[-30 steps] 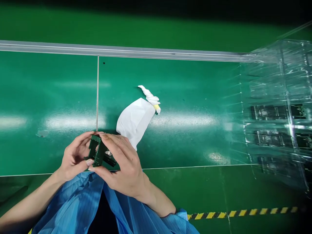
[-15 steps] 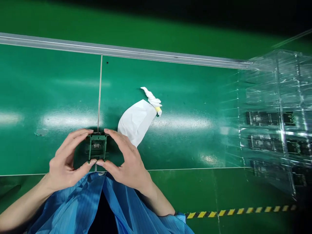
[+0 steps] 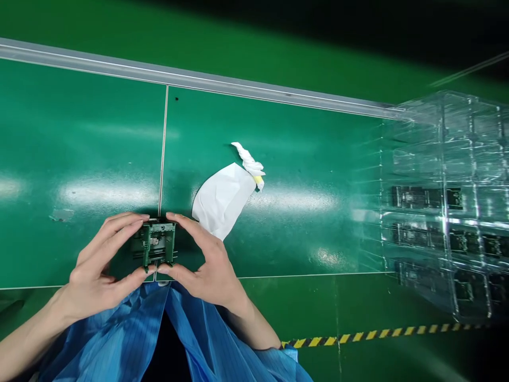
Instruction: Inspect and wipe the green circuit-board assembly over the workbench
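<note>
Between my two hands, near the front edge of the green table, is a small dark-green circuit board assembly [image 3: 159, 243] with upright side boards and thin pins sticking out at its sides. My left hand [image 3: 101, 268] grips it from the left, fingertips at its far edge and thumb at its near edge. From the right, my right hand [image 3: 212, 265] holds it the same way, forefinger on the far edge and thumb on the near one. A white cloth or paper sheet [image 3: 222, 201] lies flat just beyond my right hand.
A twisted white wad [image 3: 248, 160] with a yellow bit touches the sheet's far corner. Clear plastic trays [image 3: 441, 159] holding dark circuit boards are stacked at the right. A metal rail [image 3: 238, 86] runs along the table's far edge. Yellow-and-black tape [image 3: 369, 335] marks the floor.
The board assembly has turned slightly in my hands, so more of its right inner side shows. My left hand has shifted a little left. The view has moved slightly.
</note>
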Action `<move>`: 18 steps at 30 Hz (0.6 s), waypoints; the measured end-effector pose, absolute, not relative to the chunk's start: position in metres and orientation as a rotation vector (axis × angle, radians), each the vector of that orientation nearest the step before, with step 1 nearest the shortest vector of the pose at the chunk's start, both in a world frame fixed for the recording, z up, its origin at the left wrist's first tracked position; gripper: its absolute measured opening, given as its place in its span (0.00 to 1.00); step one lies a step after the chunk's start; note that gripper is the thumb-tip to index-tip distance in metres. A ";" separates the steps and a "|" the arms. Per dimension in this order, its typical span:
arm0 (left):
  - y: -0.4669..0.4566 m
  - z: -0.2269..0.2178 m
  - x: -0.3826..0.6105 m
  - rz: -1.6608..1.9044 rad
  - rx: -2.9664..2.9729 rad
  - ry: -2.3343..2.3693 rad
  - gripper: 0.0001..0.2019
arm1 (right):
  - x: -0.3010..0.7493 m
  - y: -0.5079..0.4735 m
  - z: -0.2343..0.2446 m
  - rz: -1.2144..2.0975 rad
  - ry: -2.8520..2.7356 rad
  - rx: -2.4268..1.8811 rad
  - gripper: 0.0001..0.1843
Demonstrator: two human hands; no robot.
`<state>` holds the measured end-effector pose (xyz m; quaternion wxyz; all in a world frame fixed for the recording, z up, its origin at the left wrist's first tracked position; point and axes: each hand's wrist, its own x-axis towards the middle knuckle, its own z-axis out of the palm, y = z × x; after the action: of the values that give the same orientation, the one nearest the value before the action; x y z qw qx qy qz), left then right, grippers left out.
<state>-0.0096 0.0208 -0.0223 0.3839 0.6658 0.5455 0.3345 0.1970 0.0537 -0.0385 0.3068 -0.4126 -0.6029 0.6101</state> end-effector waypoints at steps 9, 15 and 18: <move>0.014 -0.029 -0.011 0.887 1.469 1.284 0.35 | 0.195 0.051 -0.035 1.440 -1.639 -1.088 0.33; 0.017 -0.028 -0.009 0.888 1.452 1.264 0.35 | 0.197 0.050 -0.037 1.403 -1.675 -1.074 0.33; 0.019 -0.028 -0.008 0.901 1.451 1.251 0.35 | 0.197 0.051 -0.037 1.384 -1.699 -1.088 0.32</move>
<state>-0.0081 0.0188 -0.0280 0.4903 0.5973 0.5150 0.3710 0.1972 0.0512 -0.0369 0.3407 -0.4180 -0.6528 0.5320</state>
